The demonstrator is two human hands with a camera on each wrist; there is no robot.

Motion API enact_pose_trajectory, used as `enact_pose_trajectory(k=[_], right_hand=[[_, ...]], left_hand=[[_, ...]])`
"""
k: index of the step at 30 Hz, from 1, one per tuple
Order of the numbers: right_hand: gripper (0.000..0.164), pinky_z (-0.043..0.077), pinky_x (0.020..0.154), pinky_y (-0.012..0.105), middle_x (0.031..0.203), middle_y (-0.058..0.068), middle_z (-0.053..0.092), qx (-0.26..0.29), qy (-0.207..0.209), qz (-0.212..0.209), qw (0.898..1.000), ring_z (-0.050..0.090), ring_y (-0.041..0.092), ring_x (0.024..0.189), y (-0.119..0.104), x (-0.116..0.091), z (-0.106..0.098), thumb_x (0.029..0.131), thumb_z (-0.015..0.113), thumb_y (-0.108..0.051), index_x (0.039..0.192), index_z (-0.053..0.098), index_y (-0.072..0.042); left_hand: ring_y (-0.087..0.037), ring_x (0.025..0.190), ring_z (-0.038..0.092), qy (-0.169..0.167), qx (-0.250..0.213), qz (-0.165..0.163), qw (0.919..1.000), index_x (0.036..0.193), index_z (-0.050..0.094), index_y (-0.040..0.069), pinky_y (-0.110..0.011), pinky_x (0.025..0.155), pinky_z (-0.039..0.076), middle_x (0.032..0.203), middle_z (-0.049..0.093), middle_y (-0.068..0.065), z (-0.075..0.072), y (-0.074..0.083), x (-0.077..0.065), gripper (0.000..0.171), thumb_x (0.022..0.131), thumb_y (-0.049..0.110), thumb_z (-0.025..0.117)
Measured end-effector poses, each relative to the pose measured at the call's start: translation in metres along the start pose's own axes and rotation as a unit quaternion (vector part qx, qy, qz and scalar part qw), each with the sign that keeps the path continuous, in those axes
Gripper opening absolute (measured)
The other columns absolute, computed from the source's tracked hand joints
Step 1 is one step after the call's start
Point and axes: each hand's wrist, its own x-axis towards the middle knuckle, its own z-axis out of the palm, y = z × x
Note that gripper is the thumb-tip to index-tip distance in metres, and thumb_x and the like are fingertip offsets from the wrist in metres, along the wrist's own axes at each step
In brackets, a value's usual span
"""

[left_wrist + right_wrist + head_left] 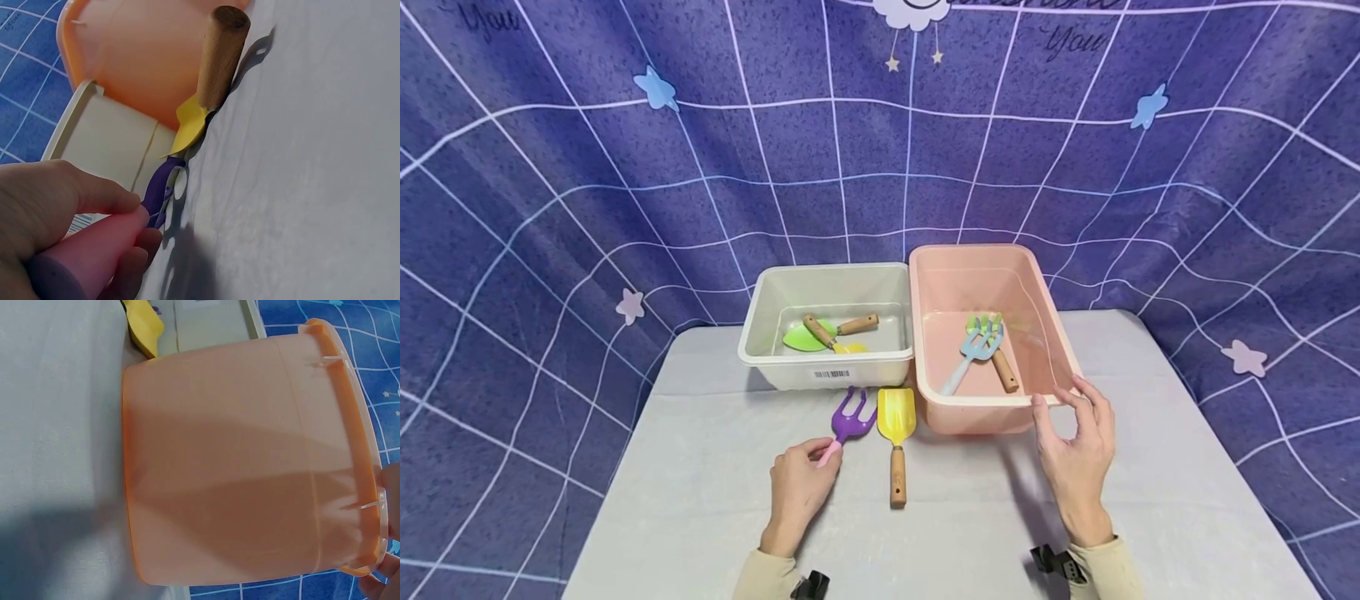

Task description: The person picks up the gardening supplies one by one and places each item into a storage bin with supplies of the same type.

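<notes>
My left hand (pixel 803 487) grips the pink handle of a purple toy garden fork (pixel 852 422), its prongs pointing at the white bin (pixel 820 360). In the left wrist view, the thumb and fingers wrap round that pink handle (pixel 94 256). Just right of the fork lies a yellow scoop (pixel 897 412) with a wooden handle. My right hand (pixel 1078 454) pinches the near right corner of the pink bin's rim (pixel 977 401). Inside the pink bin are a light blue fork (pixel 976 346) and a green fork (pixel 1004 371) with a wooden handle, partly covered by the blue one.
The white bin stands against the pink one and holds a green trowel (pixel 805 336) and a yellow-bladed tool (pixel 852 348), both wooden-handled. A grey cloth (pixel 700 467) covers the table. Behind rises a blue curtain (pixel 820 142) with a grid pattern.
</notes>
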Motion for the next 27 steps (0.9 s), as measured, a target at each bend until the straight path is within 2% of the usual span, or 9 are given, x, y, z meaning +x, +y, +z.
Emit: enact_pose_trajectory(k=[9,19,27], right_hand=[[0.028,0.038,0.111,0.015,0.131,0.025,0.069,-0.005,0.004,-0.006,1.0,0.062,0.048,0.121,0.001,-0.001,0.001,0.084,0.086,-0.009,0.104,0.075,0.007],[0.027,0.039,0.112,0.016,0.131,0.026,0.069,-0.001,0.01,-0.009,1.0,0.062,0.048,0.123,0.003,-0.002,0.003,0.083,0.085,-0.008,0.103,0.075,0.007],[0.027,0.038,0.112,0.017,0.131,0.026,0.069,-0.004,0.01,-0.01,1.0,0.062,0.048,0.122,0.003,-0.003,0.004,0.084,0.084,-0.009,0.103,0.075,0.007]], left_hand=[[-0.022,0.088,0.082,-0.001,-0.028,-0.014,0.9995,0.107,0.086,0.017,-0.051,0.087,0.06,0.092,0.084,-0.002,-0.01,0.004,-0.002,0.022,0.091,0.032,0.084],[-0.02,0.086,0.081,-0.01,-0.039,-0.005,0.9992,0.107,0.086,0.018,-0.048,0.087,0.06,0.091,0.084,-0.001,-0.018,0.009,-0.002,0.022,0.089,0.032,0.086],[-0.007,0.075,0.076,-0.035,-0.07,0.015,0.9968,0.106,0.086,0.018,-0.027,0.075,0.057,0.086,0.083,0.002,-0.019,0.012,-0.003,0.023,0.085,0.027,0.089]])
